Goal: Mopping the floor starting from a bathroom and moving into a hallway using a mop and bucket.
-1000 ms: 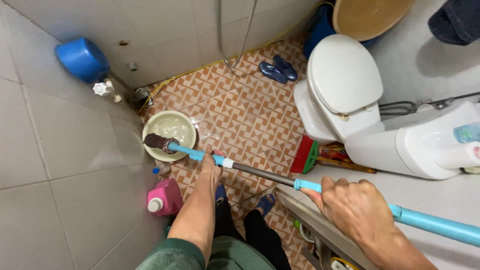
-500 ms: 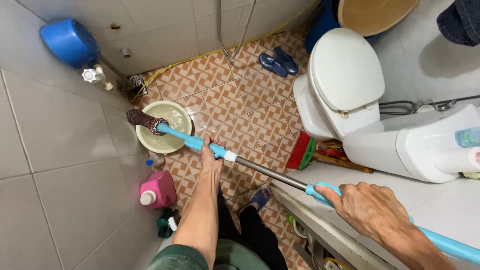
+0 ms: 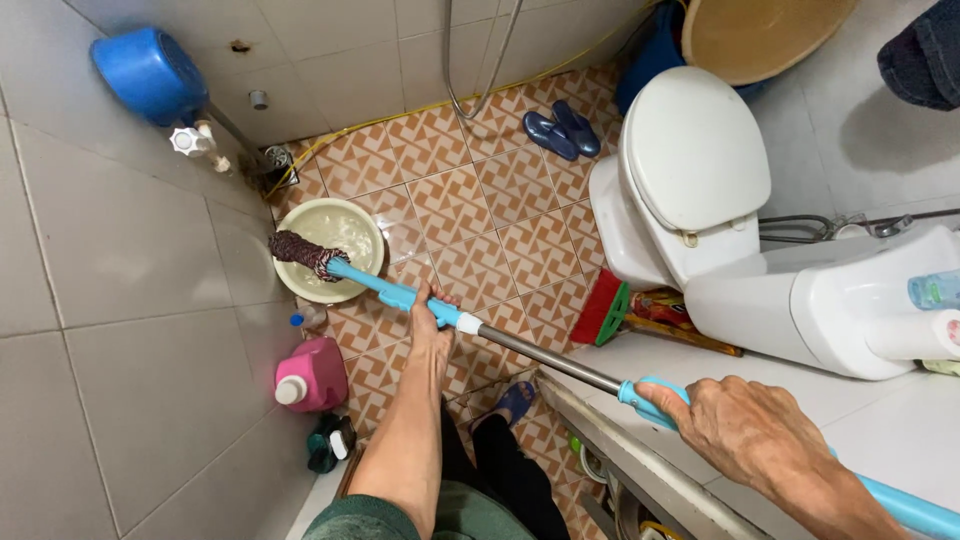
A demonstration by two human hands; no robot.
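Note:
I hold a long mop with a light blue and grey metal handle [image 3: 545, 358]. My left hand [image 3: 432, 330] grips the blue section low down, near the floor. Higher up, over the white counter, my right hand [image 3: 735, 425] is closed around the blue upper grip. The dark twisted mop head [image 3: 297, 251] rests at the left rim of a pale round basin [image 3: 350, 228] standing on the patterned orange floor tiles.
A white toilet [image 3: 690, 160] with shut lid stands at right. A pink jug [image 3: 312, 377] sits by the left wall. Blue slippers [image 3: 560, 130] lie near the back wall; a blue pot [image 3: 148, 72] hangs beside a tap. A red-green brush [image 3: 610, 310] leans by the toilet.
The mop head swung from over the basin out to its left rim. My right hand slid down and to the right along the handle.

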